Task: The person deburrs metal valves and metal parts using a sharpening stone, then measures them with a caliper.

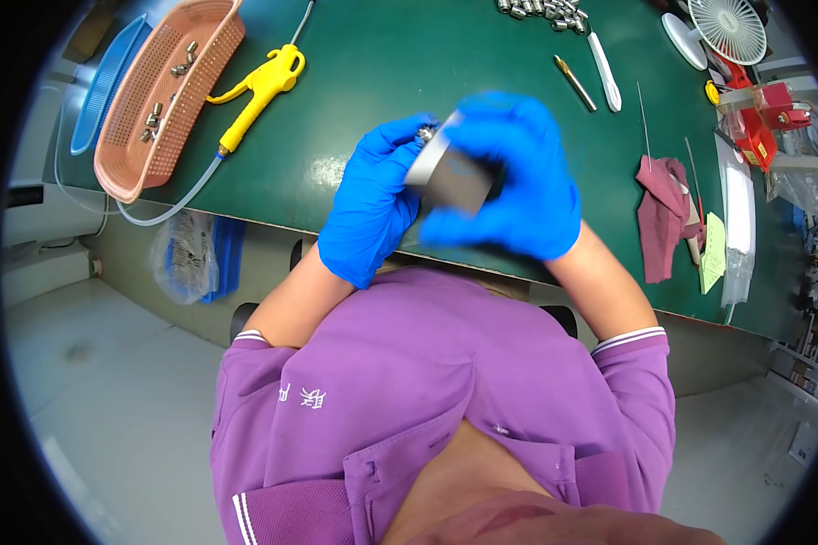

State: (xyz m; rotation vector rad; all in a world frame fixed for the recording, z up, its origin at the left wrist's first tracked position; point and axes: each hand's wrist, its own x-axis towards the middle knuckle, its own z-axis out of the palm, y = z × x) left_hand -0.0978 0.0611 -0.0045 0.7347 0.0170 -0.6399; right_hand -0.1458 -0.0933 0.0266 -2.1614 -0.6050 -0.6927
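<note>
Both hands wear blue gloves and meet above the near part of the green table. My left hand (370,195) is closed, pinching a small shiny metal fitting (425,134) between its fingertips. Against that fitting lies a blurred dark grey block with a silvery rim (457,179); its exact kind cannot be made out. My right hand (518,177) curves around this block, fingers on the far side and thumb on the near side, smeared by motion.
A pink perforated basket (111,162) with several metal fittings stands at the left, beside a blue tray (95,104). Near it lies a yellow air gun (262,94) with a hose. More fittings (547,11), a tap-like tool (574,84), a white-handled tool (604,73), a maroon cloth (663,213) and a fan (729,29) occupy the far and right sides.
</note>
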